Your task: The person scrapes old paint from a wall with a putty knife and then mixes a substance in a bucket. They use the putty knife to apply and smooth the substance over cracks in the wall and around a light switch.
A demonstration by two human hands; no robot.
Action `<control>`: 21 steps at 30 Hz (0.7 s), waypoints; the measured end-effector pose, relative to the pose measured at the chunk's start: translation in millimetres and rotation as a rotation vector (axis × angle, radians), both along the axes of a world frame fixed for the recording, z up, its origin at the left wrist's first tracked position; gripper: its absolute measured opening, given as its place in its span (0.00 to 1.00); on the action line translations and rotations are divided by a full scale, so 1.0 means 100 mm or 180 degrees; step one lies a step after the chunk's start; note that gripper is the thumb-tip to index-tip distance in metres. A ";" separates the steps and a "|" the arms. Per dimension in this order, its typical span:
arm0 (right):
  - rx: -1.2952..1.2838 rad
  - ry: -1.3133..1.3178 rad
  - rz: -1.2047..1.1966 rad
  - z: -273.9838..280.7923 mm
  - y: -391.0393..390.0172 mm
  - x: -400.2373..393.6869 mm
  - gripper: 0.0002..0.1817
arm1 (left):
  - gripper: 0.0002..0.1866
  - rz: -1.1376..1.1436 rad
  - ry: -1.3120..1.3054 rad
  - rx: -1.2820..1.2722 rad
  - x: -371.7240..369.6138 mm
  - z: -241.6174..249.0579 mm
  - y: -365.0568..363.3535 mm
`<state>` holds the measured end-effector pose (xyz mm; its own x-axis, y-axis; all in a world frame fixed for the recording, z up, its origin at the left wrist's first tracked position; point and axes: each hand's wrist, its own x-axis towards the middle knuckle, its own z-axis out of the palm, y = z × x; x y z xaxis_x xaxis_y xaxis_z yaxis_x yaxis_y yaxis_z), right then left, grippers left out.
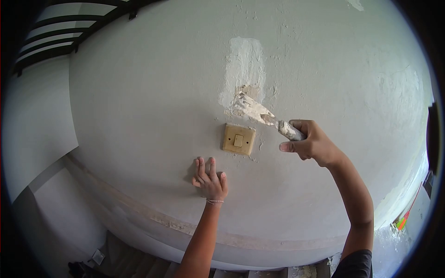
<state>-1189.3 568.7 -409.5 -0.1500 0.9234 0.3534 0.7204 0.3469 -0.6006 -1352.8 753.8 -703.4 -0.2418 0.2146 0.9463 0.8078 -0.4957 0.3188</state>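
Observation:
My right hand (308, 141) is closed round the handle of a putty knife (254, 110). White filler coats its blade, whose tip touches the wall (153, 111) at the lower part of a white filler patch (244, 62). A bare brownish spot shows just above the blade. Below the blade sits a yellowed light switch (238, 139) with a single rocker and two screw holes. My left hand (211, 180) rests on the wall to the lower left of the switch, fingers apart and holding nothing. A thin band circles that wrist.
Black railing bars (65, 34) cross the upper left. A ledge (171, 224) runs along the wall's lower part, with stair steps (139, 266) beneath it. At the far right are a dark object (434, 139) and an orange-and-green item (402, 222).

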 end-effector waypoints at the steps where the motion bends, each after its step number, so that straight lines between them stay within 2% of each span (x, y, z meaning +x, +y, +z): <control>1: 0.0312 -0.0329 -0.0276 -0.02 -0.01 -0.04 0.21 | 0.31 -0.0002 0.0002 -0.0005 0.00 0.00 0.01; 4: 0.1570 -0.0678 -0.0274 -0.11 0.06 -0.01 0.29 | 0.31 0.0040 0.0016 -0.0029 0.00 0.00 -0.01; 5: 0.1918 -0.0955 -0.0258 -0.13 0.15 0.07 0.36 | 0.31 0.0019 0.0007 -0.0018 0.00 0.01 -0.02; 8: 0.2526 -0.2583 -0.0467 -0.07 0.27 0.27 0.34 | 0.31 -0.0017 -0.0021 0.0010 0.00 0.02 -0.02; 9: 0.2737 -0.3000 -0.0562 -0.06 0.30 0.31 0.31 | 0.31 -0.0014 -0.0025 0.0020 0.01 0.02 -0.02; 12: 0.3500 -0.3316 -0.0382 -0.11 0.58 0.49 0.30 | 0.31 0.0005 -0.0014 0.0011 0.01 0.00 -0.01; 15: 0.3681 -0.3763 -0.0587 -0.09 0.65 0.43 0.29 | 0.31 0.0008 -0.0017 0.0013 0.00 0.02 -0.02; 21: 0.3594 -0.3910 -0.0820 -0.10 0.80 0.31 0.25 | 0.30 -0.0073 -0.0122 0.0066 0.02 0.01 0.00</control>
